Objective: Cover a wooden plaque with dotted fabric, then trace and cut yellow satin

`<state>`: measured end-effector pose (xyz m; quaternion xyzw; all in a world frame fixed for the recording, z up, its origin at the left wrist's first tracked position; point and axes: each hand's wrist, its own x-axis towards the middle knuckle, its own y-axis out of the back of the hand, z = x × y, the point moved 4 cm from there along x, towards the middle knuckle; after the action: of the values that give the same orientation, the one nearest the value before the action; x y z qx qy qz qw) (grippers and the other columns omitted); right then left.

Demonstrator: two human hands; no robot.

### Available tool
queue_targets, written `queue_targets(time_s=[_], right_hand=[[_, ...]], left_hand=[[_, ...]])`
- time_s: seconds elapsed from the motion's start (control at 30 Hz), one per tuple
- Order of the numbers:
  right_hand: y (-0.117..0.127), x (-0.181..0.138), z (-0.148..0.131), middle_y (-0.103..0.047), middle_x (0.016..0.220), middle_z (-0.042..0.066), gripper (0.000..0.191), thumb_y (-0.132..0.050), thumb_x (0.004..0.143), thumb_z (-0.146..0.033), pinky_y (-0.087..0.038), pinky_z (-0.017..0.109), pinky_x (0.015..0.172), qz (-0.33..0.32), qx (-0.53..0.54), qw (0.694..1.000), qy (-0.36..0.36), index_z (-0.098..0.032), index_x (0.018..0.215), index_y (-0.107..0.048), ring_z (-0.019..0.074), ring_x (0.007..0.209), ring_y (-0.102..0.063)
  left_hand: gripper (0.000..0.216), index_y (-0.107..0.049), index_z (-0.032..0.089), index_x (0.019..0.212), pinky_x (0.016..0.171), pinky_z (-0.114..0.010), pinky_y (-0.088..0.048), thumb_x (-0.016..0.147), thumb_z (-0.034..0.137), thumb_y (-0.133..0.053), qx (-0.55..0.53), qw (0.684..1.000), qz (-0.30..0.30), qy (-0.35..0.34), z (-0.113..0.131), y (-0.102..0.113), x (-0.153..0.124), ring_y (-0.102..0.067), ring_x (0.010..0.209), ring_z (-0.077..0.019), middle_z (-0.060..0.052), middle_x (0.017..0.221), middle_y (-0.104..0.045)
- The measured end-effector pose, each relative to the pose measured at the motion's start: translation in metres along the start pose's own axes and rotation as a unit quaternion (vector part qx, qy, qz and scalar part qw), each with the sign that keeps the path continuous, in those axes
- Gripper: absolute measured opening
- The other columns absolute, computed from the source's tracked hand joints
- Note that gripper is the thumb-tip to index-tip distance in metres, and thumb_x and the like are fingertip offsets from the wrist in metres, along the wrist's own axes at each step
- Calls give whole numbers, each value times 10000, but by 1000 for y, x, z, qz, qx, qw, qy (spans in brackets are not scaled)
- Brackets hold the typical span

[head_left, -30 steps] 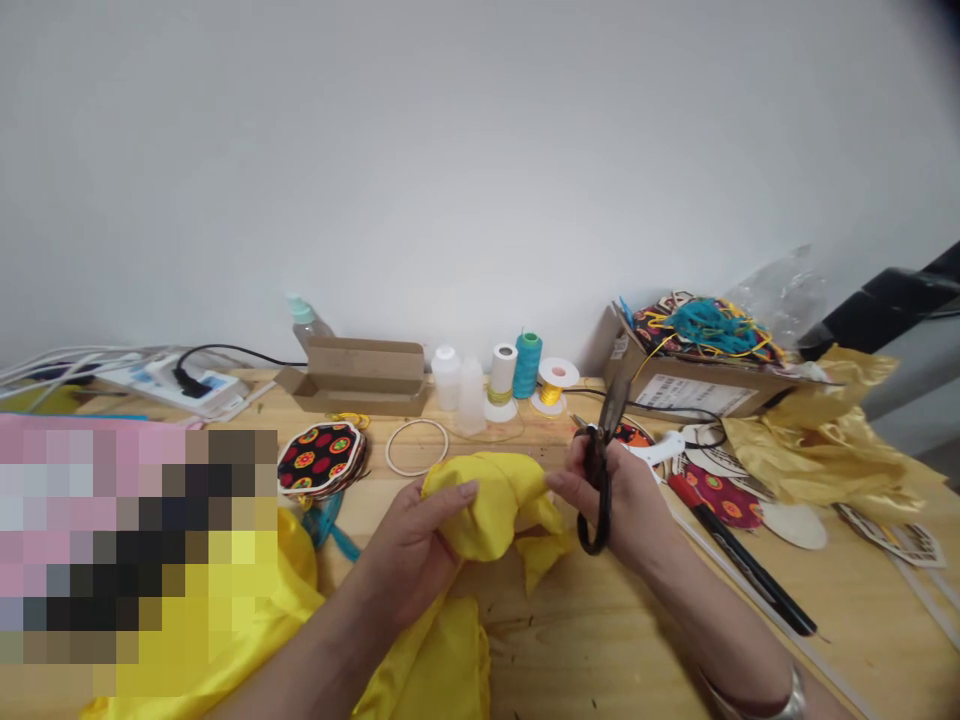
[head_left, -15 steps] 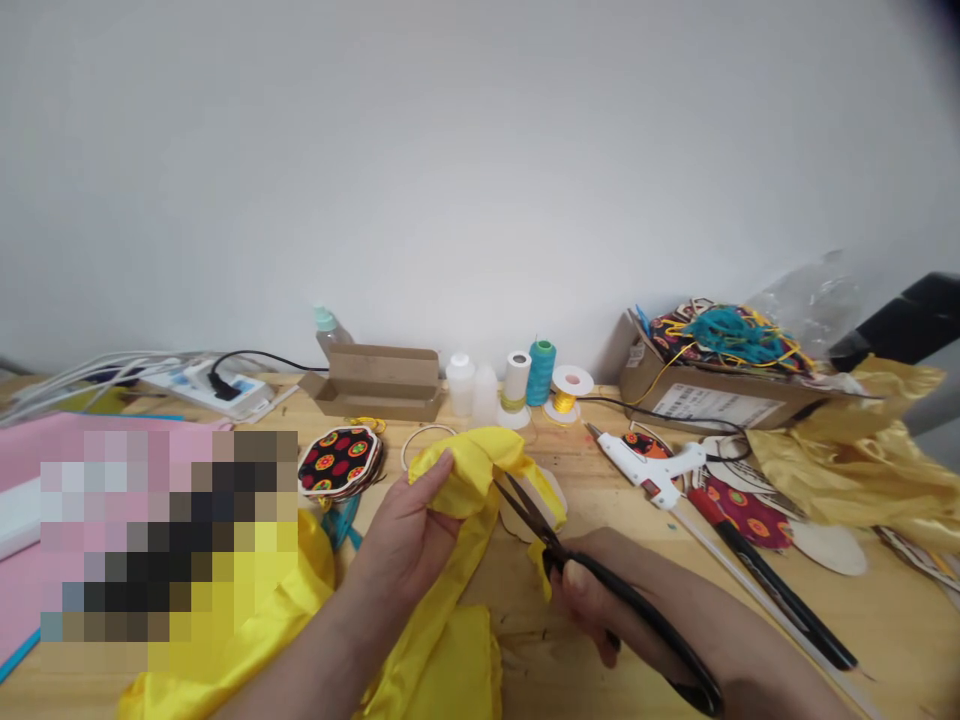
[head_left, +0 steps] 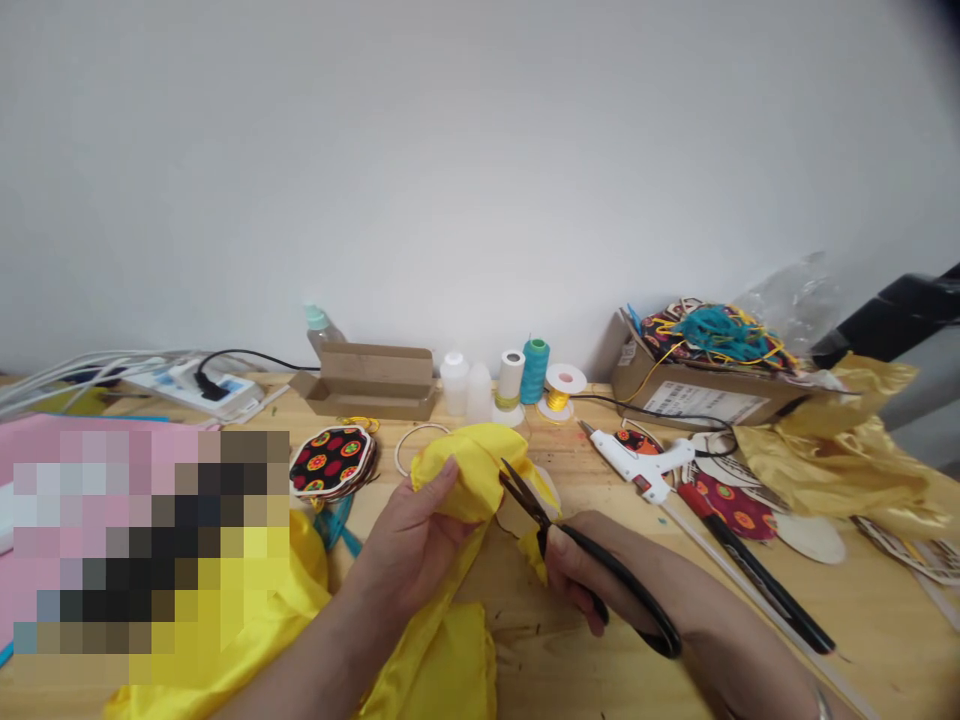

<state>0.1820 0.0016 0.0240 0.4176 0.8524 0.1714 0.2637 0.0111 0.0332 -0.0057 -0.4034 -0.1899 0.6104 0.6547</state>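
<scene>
A bunched piece of shiny yellow fabric [head_left: 465,465] is pinched in my left hand [head_left: 420,540], the thumb on top. Its lower folds hang down to more yellow cloth on the table. My right hand [head_left: 581,570] grips black-handled scissors [head_left: 532,500], whose blades lie at the right edge of the fabric, slightly parted. A small yellow scrap shows beside the scissor pivot, near my right fingers. Behind the fabric, a pale flat disc [head_left: 525,512] is partly covered, and a thin ring [head_left: 403,445] stands out at the upper left.
A white glue gun [head_left: 641,462] and a red-and-black marker-like stick [head_left: 757,570] lie to the right. Thread spools [head_left: 535,372], bottles and a cardboard box [head_left: 375,400] line the wall. Patterned octagonal pieces [head_left: 330,460] sit left, and a filled carton [head_left: 675,395] stands back right.
The scissors have shifted slightly left and up along the fabric edge, and their handles have swung left. My left hand keeps its hold on the fabric. The view has turned slightly right.
</scene>
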Motion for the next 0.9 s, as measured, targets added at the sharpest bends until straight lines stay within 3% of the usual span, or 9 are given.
queue_targets(time_s=[0.33, 0.9], right_hand=[[1, -1, -1, -468, 584, -11, 623, -204, 878, -713, -383, 215, 471, 34, 12, 999, 16, -180, 725, -486, 105, 511, -485], [3, -4, -6, -415, 560, -23, 612, -187, 869, -724, -353, 215, 455, 42, 3, 999, 5, -192, 677, -421, 104, 500, -460]], left_hand=[[192, -708, 157, 998, 795, -294, -562, 819, 190, -647, 33, 996, -81, 2, -10, -5, -4, -697, 878, -208, -79, 988, -748], [182, -700, 151, 971, 770, -289, -565, 798, 197, -672, 43, 997, -69, 8, -11, -6, -5, -700, 858, -205, -71, 956, -751]])
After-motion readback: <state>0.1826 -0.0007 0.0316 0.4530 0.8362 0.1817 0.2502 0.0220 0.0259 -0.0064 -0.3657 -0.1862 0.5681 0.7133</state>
